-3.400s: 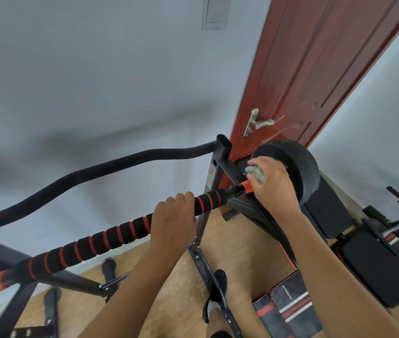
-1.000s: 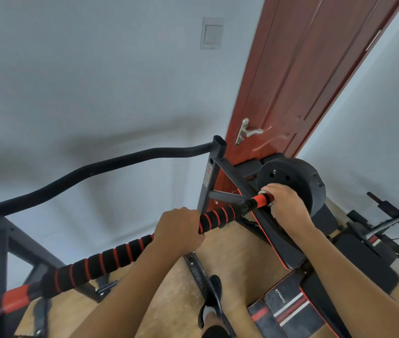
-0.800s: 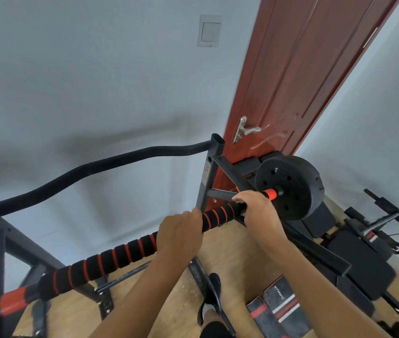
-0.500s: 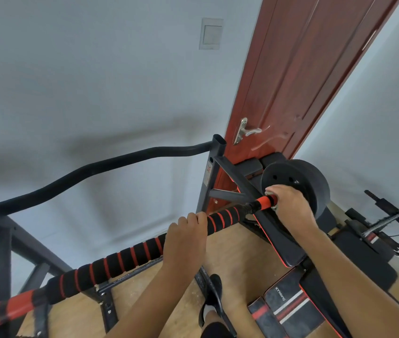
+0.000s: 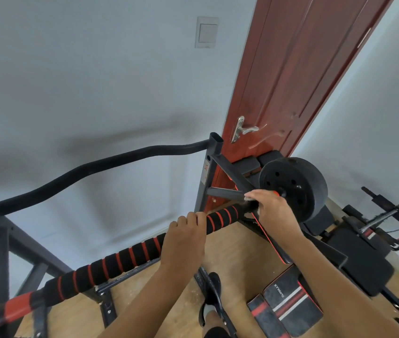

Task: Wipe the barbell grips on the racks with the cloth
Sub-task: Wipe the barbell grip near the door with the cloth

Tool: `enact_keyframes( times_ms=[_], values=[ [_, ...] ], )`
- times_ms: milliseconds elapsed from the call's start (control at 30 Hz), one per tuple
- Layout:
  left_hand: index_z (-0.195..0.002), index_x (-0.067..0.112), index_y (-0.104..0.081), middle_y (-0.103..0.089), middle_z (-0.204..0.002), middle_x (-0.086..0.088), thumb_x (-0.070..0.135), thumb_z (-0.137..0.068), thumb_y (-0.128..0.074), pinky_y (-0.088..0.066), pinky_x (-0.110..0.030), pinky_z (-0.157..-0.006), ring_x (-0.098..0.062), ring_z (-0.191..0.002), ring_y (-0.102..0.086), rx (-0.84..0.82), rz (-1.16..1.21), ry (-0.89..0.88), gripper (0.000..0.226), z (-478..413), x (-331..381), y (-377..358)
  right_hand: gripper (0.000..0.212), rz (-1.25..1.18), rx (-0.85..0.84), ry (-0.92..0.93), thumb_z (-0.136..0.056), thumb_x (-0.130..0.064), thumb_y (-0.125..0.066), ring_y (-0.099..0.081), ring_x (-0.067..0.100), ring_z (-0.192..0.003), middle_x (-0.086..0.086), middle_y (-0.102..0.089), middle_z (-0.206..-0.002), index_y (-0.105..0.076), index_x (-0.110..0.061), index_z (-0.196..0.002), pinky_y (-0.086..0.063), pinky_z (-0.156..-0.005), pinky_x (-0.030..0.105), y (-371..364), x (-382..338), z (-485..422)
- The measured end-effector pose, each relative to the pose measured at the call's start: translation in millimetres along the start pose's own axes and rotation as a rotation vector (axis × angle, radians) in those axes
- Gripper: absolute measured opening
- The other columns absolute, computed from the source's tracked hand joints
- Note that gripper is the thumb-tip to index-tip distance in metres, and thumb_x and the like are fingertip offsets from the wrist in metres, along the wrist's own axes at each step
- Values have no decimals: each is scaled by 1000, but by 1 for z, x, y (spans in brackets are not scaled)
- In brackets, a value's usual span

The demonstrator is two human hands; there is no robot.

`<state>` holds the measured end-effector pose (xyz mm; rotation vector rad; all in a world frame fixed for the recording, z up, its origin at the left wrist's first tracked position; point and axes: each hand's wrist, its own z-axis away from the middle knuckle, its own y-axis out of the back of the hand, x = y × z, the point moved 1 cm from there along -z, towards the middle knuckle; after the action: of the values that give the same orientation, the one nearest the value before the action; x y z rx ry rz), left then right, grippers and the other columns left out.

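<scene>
Black, red-striped barbell grip (image 5: 125,261) slants upward, pale cloth (image 5: 249,197) bunched at its right end.

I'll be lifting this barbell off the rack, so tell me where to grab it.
Take the striped foam sleeve from above, palm down, as the left hand does. It is round and exposed there; the weight plate crowds the far end.
</scene>
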<state>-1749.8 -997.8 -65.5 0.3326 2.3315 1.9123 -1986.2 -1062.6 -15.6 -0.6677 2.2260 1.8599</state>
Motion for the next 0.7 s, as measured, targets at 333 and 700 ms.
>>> enact_keyframes(
  times_ms=[333,700],
  values=[
    [-107,6,-64,-59,-80,-9,14,-82,-75,-53,-34,-58,-22,-64,-53,102,-17,-24,29,2,6,1,36,22,-76,-89,-92,4,-54,-64,23,-100,3,-69,-107,-74,-19,-110,-53,-89,37,-18,-31,-4],
    [-133,23,-36,-56,-103,5,31,-99,-59,-55,-30,-69,-15,-80,-55,-59,-13,-26,42,44,-60,35,35,-322,42,125,-104,-8,-41,-60,2,-97,-12,-65,-110,-70,-24,-113,-49,-86,17,18,-94,10]
  ],
)
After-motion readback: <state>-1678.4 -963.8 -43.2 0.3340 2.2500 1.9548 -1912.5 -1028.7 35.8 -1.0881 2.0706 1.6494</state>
